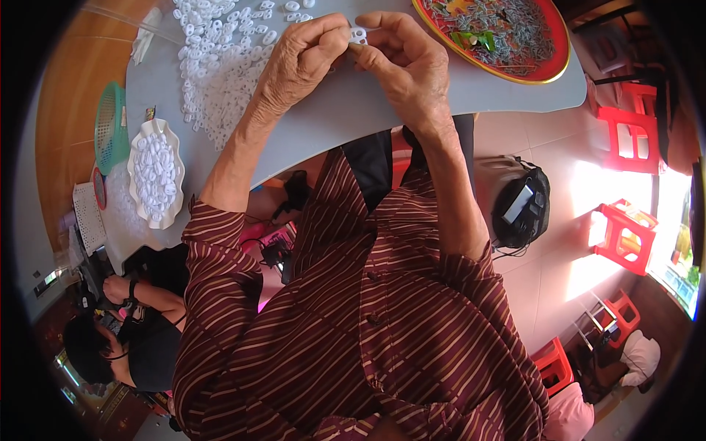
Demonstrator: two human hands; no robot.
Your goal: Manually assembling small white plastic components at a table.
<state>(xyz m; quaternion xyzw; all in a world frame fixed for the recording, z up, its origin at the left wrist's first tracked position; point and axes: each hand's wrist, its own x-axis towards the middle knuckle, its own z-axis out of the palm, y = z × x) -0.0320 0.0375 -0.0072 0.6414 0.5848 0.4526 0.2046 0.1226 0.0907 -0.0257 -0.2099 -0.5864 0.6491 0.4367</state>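
Both hands meet at a white piece (358, 35) above the table (323, 125), between the white pile (220, 81) and the red tray (565, 55). The left hand (312, 55) pinches its left side with curled fingers; the right hand (412, 70) grips it between thumb and forefinger. Good handling here probably means one pinch steady, the other making small adjustments, low over the table, pressing lightly. Fingertip detail is too small to tell.

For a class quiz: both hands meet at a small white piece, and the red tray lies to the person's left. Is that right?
Not quite: the head view shows the red tray to the person's right. The left hand and right hand do meet at a small white piece.
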